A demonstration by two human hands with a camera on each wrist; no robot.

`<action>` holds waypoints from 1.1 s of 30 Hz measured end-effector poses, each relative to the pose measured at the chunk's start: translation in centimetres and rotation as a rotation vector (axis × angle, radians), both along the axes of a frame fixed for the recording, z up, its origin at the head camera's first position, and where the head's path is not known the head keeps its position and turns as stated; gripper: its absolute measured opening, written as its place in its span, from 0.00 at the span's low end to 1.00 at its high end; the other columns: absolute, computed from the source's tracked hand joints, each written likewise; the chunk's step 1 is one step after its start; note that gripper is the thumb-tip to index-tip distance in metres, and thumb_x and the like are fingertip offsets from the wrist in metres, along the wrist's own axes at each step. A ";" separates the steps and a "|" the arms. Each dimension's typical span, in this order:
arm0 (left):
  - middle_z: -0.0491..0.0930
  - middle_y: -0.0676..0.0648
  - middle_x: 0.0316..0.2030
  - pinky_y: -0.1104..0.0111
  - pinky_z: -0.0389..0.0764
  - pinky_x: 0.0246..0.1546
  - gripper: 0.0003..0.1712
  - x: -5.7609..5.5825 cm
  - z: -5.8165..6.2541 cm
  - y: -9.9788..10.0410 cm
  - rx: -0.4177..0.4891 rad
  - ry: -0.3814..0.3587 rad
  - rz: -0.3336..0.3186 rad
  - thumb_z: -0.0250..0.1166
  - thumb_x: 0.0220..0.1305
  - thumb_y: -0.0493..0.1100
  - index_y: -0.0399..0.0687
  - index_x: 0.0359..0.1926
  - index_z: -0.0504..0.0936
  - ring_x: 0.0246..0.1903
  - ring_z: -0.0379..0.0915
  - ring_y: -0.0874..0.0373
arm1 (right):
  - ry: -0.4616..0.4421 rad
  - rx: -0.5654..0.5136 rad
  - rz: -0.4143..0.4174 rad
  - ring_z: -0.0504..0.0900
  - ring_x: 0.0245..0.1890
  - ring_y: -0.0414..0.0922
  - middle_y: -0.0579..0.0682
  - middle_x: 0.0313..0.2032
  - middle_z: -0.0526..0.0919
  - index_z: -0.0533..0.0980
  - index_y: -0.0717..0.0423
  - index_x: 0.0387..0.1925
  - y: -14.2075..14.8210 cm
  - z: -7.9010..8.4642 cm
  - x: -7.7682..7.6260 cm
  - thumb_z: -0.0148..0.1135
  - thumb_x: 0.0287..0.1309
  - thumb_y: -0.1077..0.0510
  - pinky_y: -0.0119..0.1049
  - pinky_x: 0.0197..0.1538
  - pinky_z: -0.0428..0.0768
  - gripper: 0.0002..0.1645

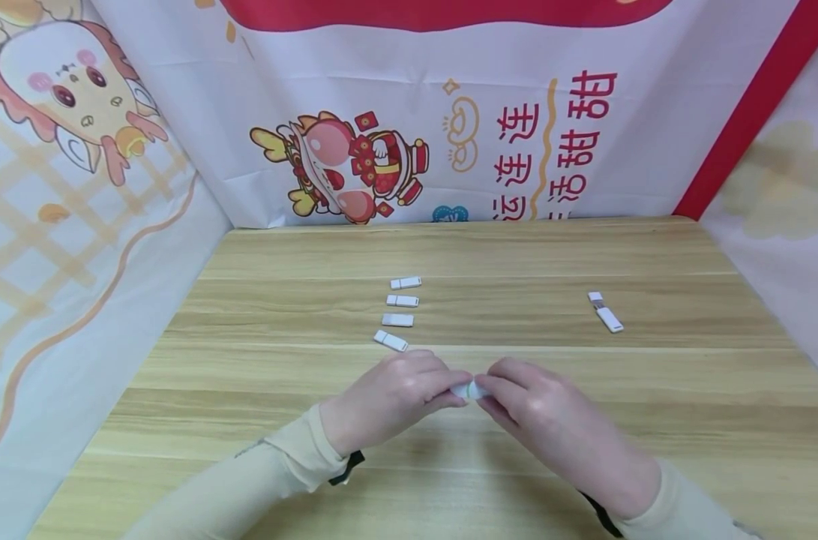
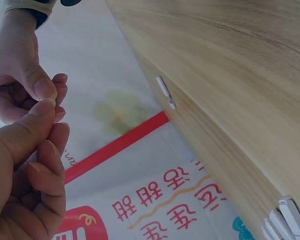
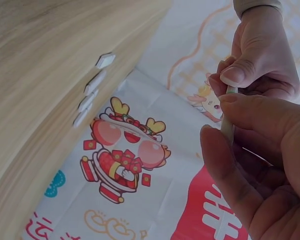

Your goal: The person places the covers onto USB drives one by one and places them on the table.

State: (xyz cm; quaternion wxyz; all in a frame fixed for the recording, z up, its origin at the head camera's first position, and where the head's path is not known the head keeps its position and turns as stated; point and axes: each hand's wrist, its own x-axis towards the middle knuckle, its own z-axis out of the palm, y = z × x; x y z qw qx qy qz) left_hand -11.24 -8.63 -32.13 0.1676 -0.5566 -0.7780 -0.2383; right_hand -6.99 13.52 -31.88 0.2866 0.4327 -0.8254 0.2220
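A small white USB stick [image 1: 460, 390] is held above the table, mostly covered by fingers. My left hand [image 1: 398, 394] pinches its left end between thumb and fingers; my right hand [image 1: 560, 420] pinches the right end. A thin greenish line crosses the stick between the two grips. In the right wrist view the stick [image 3: 228, 127] shows edge-on between thumb and finger. Just beyond my left hand, several white capped USB sticks [image 1: 398, 320] lie in a column. Farther right lies another USB stick [image 1: 609, 319], its cap partly pulled off and the metal plug showing.
The wooden table [image 1: 280, 315] spreads beneath both hands. A printed white cloth [image 1: 395, 67] with cartoon figures and red lettering hangs at the back, and similar cloth [image 1: 152, 300] borders the left side.
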 end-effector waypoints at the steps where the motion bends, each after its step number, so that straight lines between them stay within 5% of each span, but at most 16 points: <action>1: 0.86 0.51 0.34 0.80 0.78 0.39 0.13 0.0 0.0 0.0 -0.006 -0.006 0.002 0.73 0.59 0.40 0.40 0.45 0.86 0.32 0.80 0.64 | -0.005 0.002 0.000 0.79 0.29 0.39 0.47 0.33 0.79 0.83 0.62 0.37 0.0 -0.1 0.0 0.41 0.76 0.51 0.28 0.33 0.81 0.27; 3: 0.86 0.50 0.34 0.79 0.78 0.39 0.14 0.0 -0.2 0.0 -0.022 -0.013 0.004 0.73 0.58 0.40 0.40 0.45 0.86 0.32 0.80 0.64 | -0.021 0.006 0.005 0.79 0.29 0.39 0.47 0.32 0.79 0.83 0.62 0.37 0.0 -0.4 0.1 0.42 0.75 0.52 0.27 0.33 0.80 0.26; 7: 0.86 0.51 0.34 0.79 0.78 0.38 0.15 -0.1 -0.5 0.0 -0.069 -0.025 0.011 0.73 0.58 0.41 0.40 0.45 0.86 0.31 0.79 0.64 | -0.080 0.026 -0.010 0.78 0.28 0.38 0.46 0.31 0.79 0.84 0.62 0.36 -0.1 -0.8 0.0 0.69 0.61 0.61 0.27 0.33 0.80 0.06; 10: 0.86 0.52 0.35 0.80 0.77 0.39 0.14 -0.3 -0.8 0.1 -0.104 -0.054 0.012 0.72 0.59 0.43 0.41 0.45 0.87 0.32 0.80 0.65 | -0.143 0.041 -0.031 0.77 0.28 0.36 0.45 0.30 0.80 0.84 0.62 0.35 -0.1 -1.0 -0.1 0.78 0.42 0.68 0.26 0.32 0.80 0.14; 24: 0.87 0.56 0.34 0.84 0.73 0.32 0.13 -2.8 -2.1 1.2 -0.267 -0.265 0.080 0.75 0.56 0.48 0.49 0.42 0.89 0.29 0.76 0.72 | -0.452 0.133 -0.056 0.77 0.27 0.33 0.45 0.29 0.81 0.85 0.60 0.34 0.3 -2.5 -2.5 0.74 0.51 0.67 0.23 0.31 0.79 0.07; 33: 0.84 0.54 0.36 0.72 0.78 0.39 0.11 -6.5 -2.5 2.4 -0.383 -0.296 0.208 0.75 0.58 0.44 0.49 0.42 0.89 0.37 0.78 0.62 | -0.587 0.169 -0.118 0.79 0.28 0.34 0.46 0.30 0.85 0.86 0.58 0.34 0.2 -2.9 -7.0 0.72 0.54 0.66 0.26 0.33 0.80 0.04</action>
